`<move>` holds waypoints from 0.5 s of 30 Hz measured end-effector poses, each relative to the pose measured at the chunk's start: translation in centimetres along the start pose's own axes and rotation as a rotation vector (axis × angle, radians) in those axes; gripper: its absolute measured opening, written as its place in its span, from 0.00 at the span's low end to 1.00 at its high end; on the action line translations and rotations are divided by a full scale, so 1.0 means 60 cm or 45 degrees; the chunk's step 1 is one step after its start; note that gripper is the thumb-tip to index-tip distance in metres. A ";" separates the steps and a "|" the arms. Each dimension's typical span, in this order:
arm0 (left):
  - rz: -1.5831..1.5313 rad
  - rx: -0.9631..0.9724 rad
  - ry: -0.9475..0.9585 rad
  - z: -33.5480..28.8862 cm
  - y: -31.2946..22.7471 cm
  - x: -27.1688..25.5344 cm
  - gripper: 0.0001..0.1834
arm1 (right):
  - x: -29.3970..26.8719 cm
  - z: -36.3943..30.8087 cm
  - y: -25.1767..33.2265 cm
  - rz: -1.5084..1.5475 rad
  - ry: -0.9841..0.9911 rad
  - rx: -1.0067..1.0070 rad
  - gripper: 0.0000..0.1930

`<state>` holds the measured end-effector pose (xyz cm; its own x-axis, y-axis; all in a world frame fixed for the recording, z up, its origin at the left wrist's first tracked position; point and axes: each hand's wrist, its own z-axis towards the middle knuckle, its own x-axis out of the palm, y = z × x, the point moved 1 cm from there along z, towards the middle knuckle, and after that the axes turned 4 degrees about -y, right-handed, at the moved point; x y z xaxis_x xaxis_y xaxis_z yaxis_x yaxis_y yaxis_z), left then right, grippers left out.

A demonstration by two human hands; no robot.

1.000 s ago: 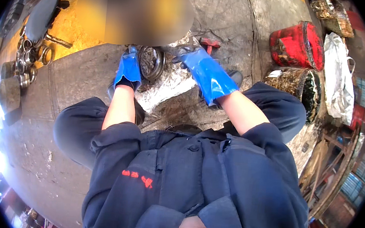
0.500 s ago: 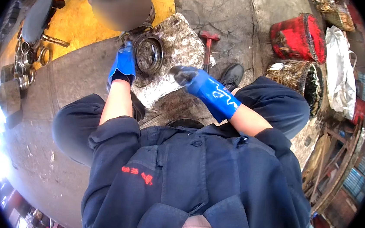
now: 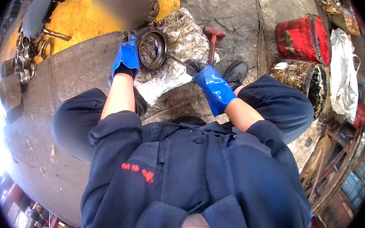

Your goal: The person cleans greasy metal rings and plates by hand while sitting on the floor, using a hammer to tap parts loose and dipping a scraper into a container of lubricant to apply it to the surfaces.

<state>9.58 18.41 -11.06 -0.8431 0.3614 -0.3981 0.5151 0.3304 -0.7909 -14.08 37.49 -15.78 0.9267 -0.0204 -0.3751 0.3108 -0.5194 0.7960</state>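
Note:
A round dark metal ring (image 3: 162, 51) with a stepped rim stands tilted on a crumpled, grease-stained silvery sheet (image 3: 183, 31). My left hand (image 3: 127, 55), in a blue glove, closes on the ring's left edge; its fingertips are partly out of sight behind the rim. To the right of the ring, my right hand (image 3: 201, 74), in a blue glove with darkened fingers, grips a thin dark rod-like tool (image 3: 176, 60). The tool's tip points left and meets the ring's right edge; whether it touches I cannot tell. Its exact kind is too small to make out.
A red-headed hammer (image 3: 214, 31) lies beyond my right hand, near my black shoe (image 3: 237, 72). Farther right are a red bucket (image 3: 295, 39), a grimy bucket (image 3: 294, 76) and a white bag (image 3: 342, 71). At left, several metal rings (image 3: 27, 55) lie by a yellow board (image 3: 75, 24).
My right hand has moved slightly right and nearer to me, and the thin tool now shows, reaching toward the ring. My left hand keeps its hold; the whole view has shifted a little.

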 end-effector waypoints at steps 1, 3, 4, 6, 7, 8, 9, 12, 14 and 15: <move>0.046 0.019 0.021 0.002 -0.003 0.007 0.35 | 0.000 -0.005 -0.010 0.087 -0.022 0.056 0.10; -0.023 0.073 0.053 0.003 -0.010 0.024 0.32 | 0.010 -0.014 -0.028 0.262 -0.068 0.165 0.11; -0.052 0.085 0.042 -0.005 -0.012 0.018 0.31 | 0.018 -0.019 -0.001 0.272 -0.027 0.278 0.14; -0.179 -0.021 0.063 -0.046 -0.063 0.026 0.29 | 0.002 -0.033 0.029 0.207 0.016 0.379 0.15; -0.161 0.001 0.067 -0.051 -0.069 0.022 0.30 | -0.006 -0.040 0.053 0.173 0.043 0.415 0.15; -0.142 0.017 0.071 -0.056 -0.070 0.019 0.30 | -0.011 -0.046 0.075 0.171 0.070 0.435 0.15; -0.039 0.101 0.080 -0.036 -0.045 0.019 0.31 | -0.016 -0.051 0.097 0.128 0.099 0.481 0.15; 0.356 0.416 0.049 0.045 0.072 -0.009 0.33 | -0.006 -0.059 0.143 0.291 0.180 0.558 0.11; 0.520 0.426 0.045 0.050 0.092 -0.018 0.33 | 0.002 -0.052 0.137 0.219 0.268 0.562 0.10; 0.526 0.358 0.088 0.039 0.055 0.006 0.32 | 0.001 -0.029 0.069 0.180 0.260 0.466 0.09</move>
<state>10.62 17.60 -14.91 -0.5605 0.4721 -0.6804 0.7342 -0.0968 -0.6720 -12.35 36.84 -11.66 0.9889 0.0371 -0.1441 0.1169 -0.7928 0.5981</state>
